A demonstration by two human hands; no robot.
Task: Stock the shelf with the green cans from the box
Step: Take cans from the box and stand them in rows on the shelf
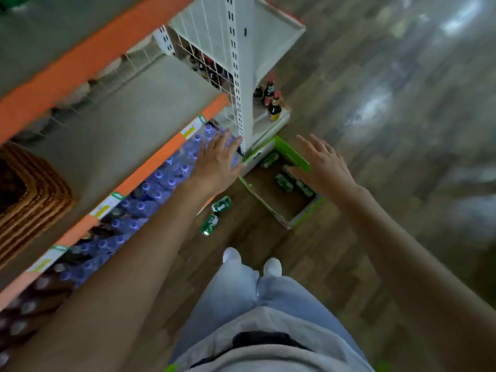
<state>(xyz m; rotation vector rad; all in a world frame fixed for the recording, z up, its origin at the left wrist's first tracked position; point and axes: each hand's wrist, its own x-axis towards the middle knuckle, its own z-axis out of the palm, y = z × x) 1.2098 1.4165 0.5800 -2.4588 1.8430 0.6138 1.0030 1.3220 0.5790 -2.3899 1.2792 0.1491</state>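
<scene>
The shelf unit (112,135) runs down the left, with grey decks and orange edge strips. Its lower deck is packed with blue-capped water bottles (158,183), so the open space for cans looks to be on the grey deck above them. On the wooden floor (375,130), hard against the unit's white end upright, sits the green cardboard box (264,202) with its flaps open.

Both arms reach down and forward toward the box. The left hand (217,159) hangs over the shelf edge near the upright, its fingers straight, spread and holding nothing. The right hand (324,165) hovers over the box's far flap, its fingers also apart and empty.

Several green cans (284,182) lie on their sides inside the box. 2 more green cans (221,204) lie loose on the floor just beside its near-left wall.

The step in hand appears to be the reach for the next cans. It would go best to bend lower and take 1 can in each hand, wrapping the fingers round the middle of the body. The boxed cans lie flat, so each needs turning upright before it is set down. The 2 loose cans could roll if nudged, so feet should stay clear of them. The raised far flap sits under the right wrist and is best approached from above.
</scene>
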